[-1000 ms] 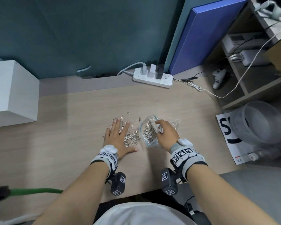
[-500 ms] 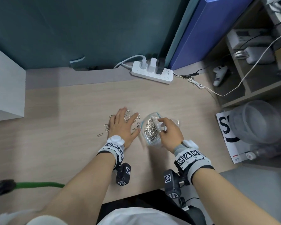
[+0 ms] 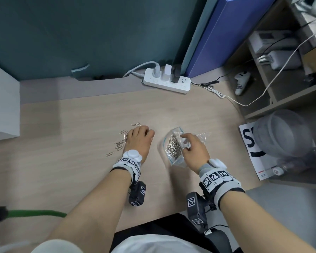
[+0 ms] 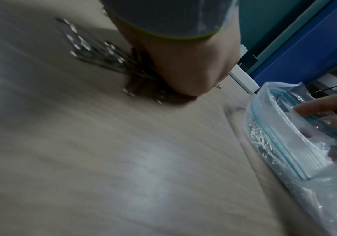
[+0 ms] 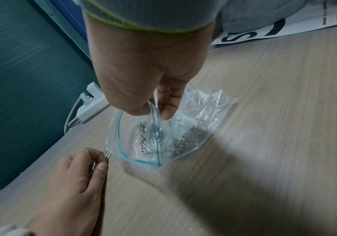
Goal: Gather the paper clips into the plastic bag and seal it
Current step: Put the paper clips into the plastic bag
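A clear zip bag (image 3: pixel 173 147) with a blue seal strip lies on the wooden desk (image 3: pixel 80 125), its mouth held wide and many silver paper clips (image 3: pixel 173 147) inside. My right hand (image 3: pixel 193 150) pinches the bag's upper rim (image 5: pixel 153 110) between thumb and fingers. My left hand (image 3: pixel 140 138) sits just left of the bag, fingers curled around a bunch of clips (image 5: pixel 95 164). Several loose clips (image 3: pixel 119 143) lie on the desk by its left side and under it (image 4: pixel 95 52).
A white power strip (image 3: pixel 166 81) with plugs sits at the desk's back edge, cables trailing right. A white box (image 3: pixel 2 106) stands far left. A printed sheet (image 3: pixel 252 148) and clear container (image 3: pixel 281 132) lie beyond the right edge.
My left hand went from lying flat with spread fingers on the clips to a curled grip around a bunch of them. The right hand keeps hold of the bag's rim.
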### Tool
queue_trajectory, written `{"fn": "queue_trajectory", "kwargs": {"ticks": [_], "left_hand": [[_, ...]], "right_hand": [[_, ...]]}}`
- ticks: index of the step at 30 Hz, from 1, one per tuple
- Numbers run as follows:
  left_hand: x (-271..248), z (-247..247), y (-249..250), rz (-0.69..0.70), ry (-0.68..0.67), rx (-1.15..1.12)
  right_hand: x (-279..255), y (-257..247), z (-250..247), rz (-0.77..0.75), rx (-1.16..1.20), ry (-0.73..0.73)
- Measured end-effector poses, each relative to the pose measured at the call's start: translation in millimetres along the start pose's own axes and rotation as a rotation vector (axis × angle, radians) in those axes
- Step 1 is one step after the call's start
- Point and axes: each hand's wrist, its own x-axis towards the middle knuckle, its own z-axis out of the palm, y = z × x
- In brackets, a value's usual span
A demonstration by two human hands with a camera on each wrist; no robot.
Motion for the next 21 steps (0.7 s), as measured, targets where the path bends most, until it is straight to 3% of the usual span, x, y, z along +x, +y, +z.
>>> {"fn": "queue_trajectory", "kwargs": {"ticks": [7, 14, 21], "left_hand": [[-17, -30, -20, -0.057, -0.122, 0.037], [-35, -53, -28, -0.098, -0.336, 0.048], [-30, -54, -29, -0.116, -0.320, -0.019]], "right_hand": [[-4, -15, 3, -0.048, -0.007, -0.031], [-4, -28, 7, -0.085, -0.016, -0.066], [-2, -32, 11, -0.118, -0.017, -0.077]]}}
